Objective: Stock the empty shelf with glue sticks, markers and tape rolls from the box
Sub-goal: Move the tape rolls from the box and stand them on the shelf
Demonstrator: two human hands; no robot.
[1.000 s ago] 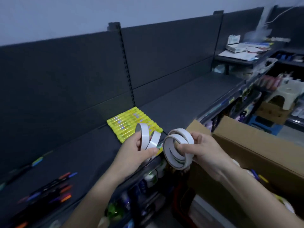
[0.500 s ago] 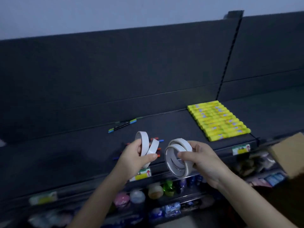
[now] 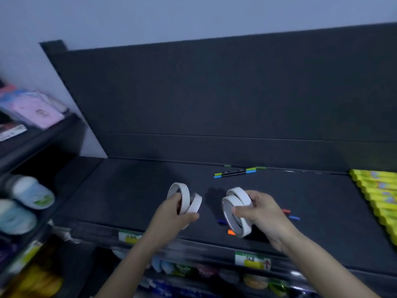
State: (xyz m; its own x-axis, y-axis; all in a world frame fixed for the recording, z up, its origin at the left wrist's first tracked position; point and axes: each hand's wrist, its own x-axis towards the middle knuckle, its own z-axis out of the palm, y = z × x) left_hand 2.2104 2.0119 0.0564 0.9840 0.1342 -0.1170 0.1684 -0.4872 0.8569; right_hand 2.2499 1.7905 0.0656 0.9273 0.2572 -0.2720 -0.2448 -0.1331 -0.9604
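Observation:
My left hand (image 3: pixel 171 214) grips two white tape rolls (image 3: pixel 185 197), held on edge above the dark shelf (image 3: pixel 129 190). My right hand (image 3: pixel 261 211) grips two more white tape rolls (image 3: pixel 236 208), stacked at an angle, just over the shelf's front part. Black markers with green and blue caps (image 3: pixel 235 173) lie near the shelf's back. More markers with orange, red and blue caps (image 3: pixel 287 214) lie partly hidden behind my right hand. A row of yellow glue sticks (image 3: pixel 378 194) lies at the shelf's right end. The box is out of view.
A side shelf unit on the left holds pink packets (image 3: pixel 36 108) and pale blue rolled items (image 3: pixel 28 192). Price labels (image 3: pixel 251 260) hang on the shelf's front edge. The lower shelf holds several coloured goods (image 3: pixel 189 269). The shelf's left part is bare.
My view has swung left: the glue sticks slid from the middle to the right edge and the box left the frame. Both hands keep hold of their tape rolls over the shelf.

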